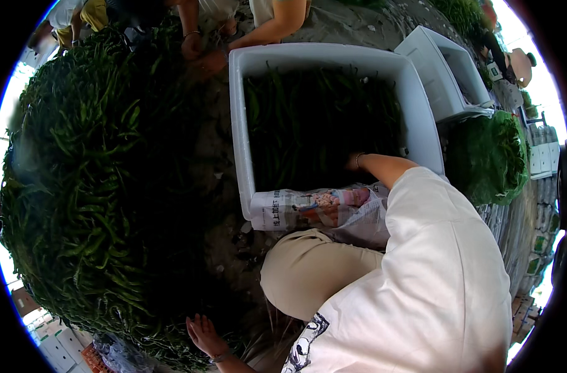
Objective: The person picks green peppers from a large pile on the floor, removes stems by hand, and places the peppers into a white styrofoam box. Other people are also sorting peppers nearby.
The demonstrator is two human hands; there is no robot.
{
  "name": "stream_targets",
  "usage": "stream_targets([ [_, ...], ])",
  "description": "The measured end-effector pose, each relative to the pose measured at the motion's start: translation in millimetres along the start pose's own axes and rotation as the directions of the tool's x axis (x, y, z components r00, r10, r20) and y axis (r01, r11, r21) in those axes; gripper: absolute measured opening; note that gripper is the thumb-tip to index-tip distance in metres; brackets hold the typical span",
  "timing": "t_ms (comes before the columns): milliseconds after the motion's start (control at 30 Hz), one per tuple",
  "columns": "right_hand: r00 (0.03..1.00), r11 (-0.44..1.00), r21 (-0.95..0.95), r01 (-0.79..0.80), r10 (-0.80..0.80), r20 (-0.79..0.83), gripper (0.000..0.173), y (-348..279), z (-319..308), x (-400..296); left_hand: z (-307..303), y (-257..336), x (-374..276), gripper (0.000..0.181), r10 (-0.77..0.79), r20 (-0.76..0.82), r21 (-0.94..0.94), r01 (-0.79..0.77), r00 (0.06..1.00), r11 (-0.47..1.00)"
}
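Observation:
My right hand (353,161) reaches down into a white foam box (421,126), at the side nearest me. Long green peppers (276,100) lie in the box, many of them in deep shadow. Darkness hides the fingers of this hand, so whether they hold a pepper cannot be made out. A printed paper sheet (330,207) hangs over the box's rim beside my knee. At the bottom of the view, my left hand (205,335) has its fingers extended and visibly holds nothing. It is near the lower edge of a large heap of green peppers (101,210).
Another person's hands (202,56) are close to the box's far-left corner. A second white foam box (432,70) and a green mesh sack (486,158) stand to the right. An orange crate (94,359) is at lower left. Small scraps lie on the dark ground (220,233).

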State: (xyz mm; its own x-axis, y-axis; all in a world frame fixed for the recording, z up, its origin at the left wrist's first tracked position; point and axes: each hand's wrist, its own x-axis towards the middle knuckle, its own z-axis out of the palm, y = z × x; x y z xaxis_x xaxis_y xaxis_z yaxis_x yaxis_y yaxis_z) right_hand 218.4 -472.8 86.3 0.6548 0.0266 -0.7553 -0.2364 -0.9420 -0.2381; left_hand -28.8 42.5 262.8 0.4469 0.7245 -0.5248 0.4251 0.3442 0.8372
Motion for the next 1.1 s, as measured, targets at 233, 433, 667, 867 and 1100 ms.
stream_targets([
  [233,0.888,0.954,0.126,-0.273,0.301,-0.349,0.041,-28.6,-29.4,-20.5,-1.8,-8.1,-2.3,0.046,0.029,0.004,0.009,-0.029,1.0,1.0],
  [433,0.982,0.948,-0.259,-0.187,0.173,-0.078,0.044,-22.3,-3.2,15.2,-7.9,-4.6,-6.5,0.046,0.028,0.026,-0.045,-0.027,0.999,0.999],
  [667,0.977,0.915,-0.404,-0.009,0.093,0.19,0.036,32.4,11.8,12.7,-7.4,1.6,38.0,0.04,-0.168,0.0,-0.132,0.167,0.986,0.977],
  [867,0.991,0.824,-0.567,0.0,-0.075,-0.108,0.03,-94.5,-67.8,-44.9,-77.0,-48.0,85.2,0.033,-0.165,-0.37,0.121,0.223,0.914,0.967],
  [1100,0.632,0.74,-0.142,0.657,-0.645,-0.43,0.017,-300.9,-97.7,-109.9,-73.9,-19.1,129.2,0.02,0.594,-0.095,0.957,-0.091,0.799,0.276],
])
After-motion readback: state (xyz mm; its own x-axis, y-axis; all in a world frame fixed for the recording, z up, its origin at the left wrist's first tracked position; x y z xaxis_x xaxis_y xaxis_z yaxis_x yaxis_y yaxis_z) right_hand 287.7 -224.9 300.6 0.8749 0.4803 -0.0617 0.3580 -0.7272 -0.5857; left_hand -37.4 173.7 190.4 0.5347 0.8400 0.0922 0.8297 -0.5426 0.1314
